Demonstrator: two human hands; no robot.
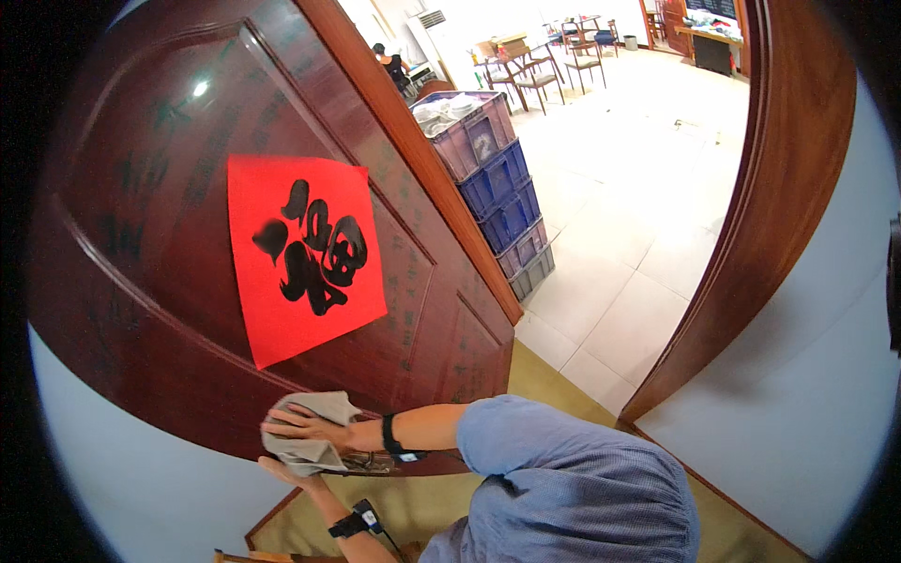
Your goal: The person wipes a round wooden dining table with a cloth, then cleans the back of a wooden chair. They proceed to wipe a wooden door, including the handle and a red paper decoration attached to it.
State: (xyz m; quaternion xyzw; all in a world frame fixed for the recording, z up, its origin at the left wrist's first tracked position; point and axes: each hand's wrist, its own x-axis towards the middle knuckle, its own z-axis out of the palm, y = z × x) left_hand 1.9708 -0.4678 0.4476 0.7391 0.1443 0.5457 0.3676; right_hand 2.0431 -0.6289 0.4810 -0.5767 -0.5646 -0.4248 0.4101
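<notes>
A dark red-brown panelled wooden door (169, 295) stands ajar on the left. My right hand (313, 428), fingers spread, presses a crumpled grey cloth (299, 457) flat against its surface. Close beside the cloth is a metal door handle (373, 462), partly covered by my right forearm. My left hand (290, 474) is just below the cloth at the door's edge; cloth and door hide some of its fingers. A red paper sheet (246, 281) with a large black brush-written character is stuck to the door above my hands.
Stacked plastic crates (500, 190) stand past the door, the top one holding white items. A wooden door frame (774, 211) rises on the right. Chairs (583, 60) and tables stand farther back on pale floor tiles (612, 302). A person (394, 67) sits at the far left.
</notes>
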